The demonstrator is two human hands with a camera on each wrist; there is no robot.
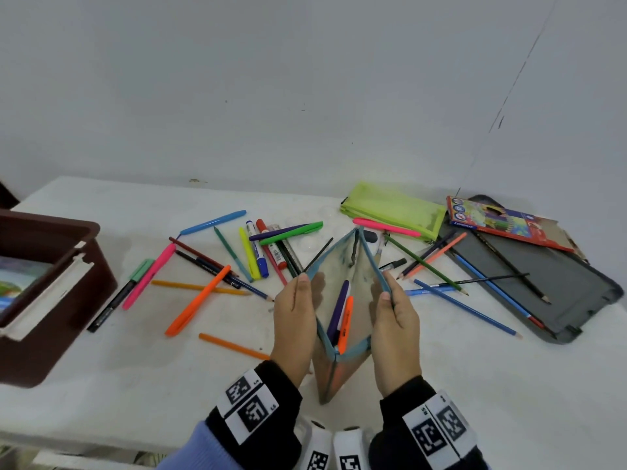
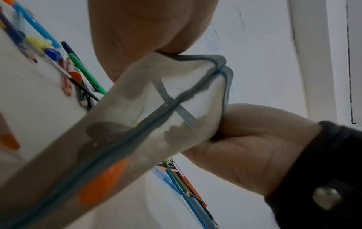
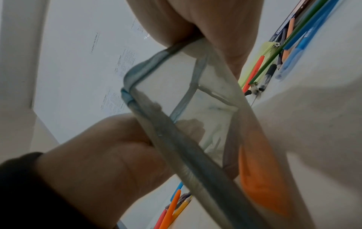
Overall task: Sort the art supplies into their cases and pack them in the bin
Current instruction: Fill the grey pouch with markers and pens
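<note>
Both hands pinch the clear pouch [image 1: 342, 266] by its blue-trimmed mouth, left hand [image 1: 294, 320] on the left edge & right hand [image 1: 395, 325] on the right edge, thumbs pressed vs. fingers, pulling it wide open above the white table [image 1: 441, 385]. Inside, btwn the hands, lie a purple pen [image 1: 338, 308] & an orange pen [image 1: 346, 323]. Loose pens/pencils are scattered left & right of the grip, green mesh pouch [image 1: 393, 206] beyond it to the right w/ a pencil box [image 1: 502, 222] & grey case [image 1: 556, 283], brown bin [image 1: 44, 300] far left.

Two zip pouches: one clear [image 1: 342, 300], holding two pens [image 1: 341, 313], one lime green [image 1: 395, 206]. One brown bin [image 1: 51, 266], one coloured-pencil box [image 1: 502, 220], one grey case [image 1: 543, 283].
</note>
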